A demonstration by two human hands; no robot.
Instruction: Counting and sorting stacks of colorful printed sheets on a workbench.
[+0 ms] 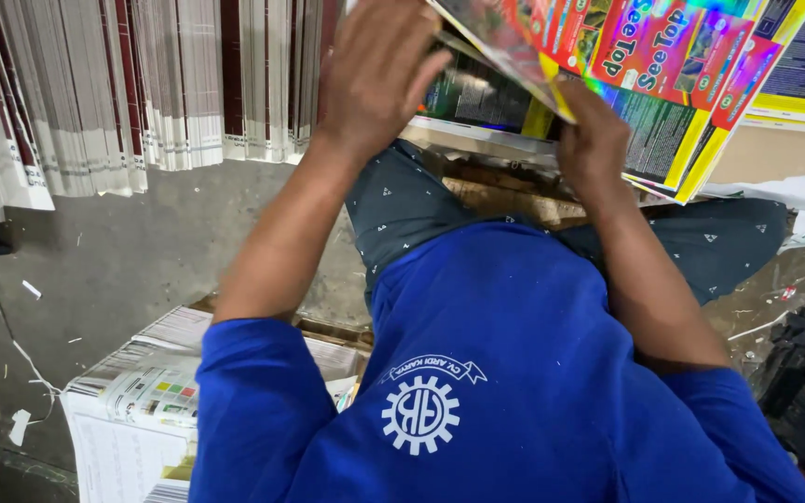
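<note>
Grey concrete floor (132,251), littered with paper scraps, fills the left of the view. Nearest the camera is the person's blue shirt (505,373), and just left of it a stack of printed white sheets (132,410) sits on the floor. Beyond the shirt, dark patterned trousers (402,200) show over what looks like a wooden pallet (496,196). Both forearms reach away from the body. The left hand (379,70) lies flat, fingers spread, on top of the glossy colourful printed sheets (673,65), pressing at their left edge. The right hand (593,140) grips the near edge of the same sheets from below, fingers curled under and hidden. The sheets lie across the top right, tilted, fanned over further printed sheets. Farthest left, rows of white folded paper bundles (123,84) stand packed on edge.
</note>
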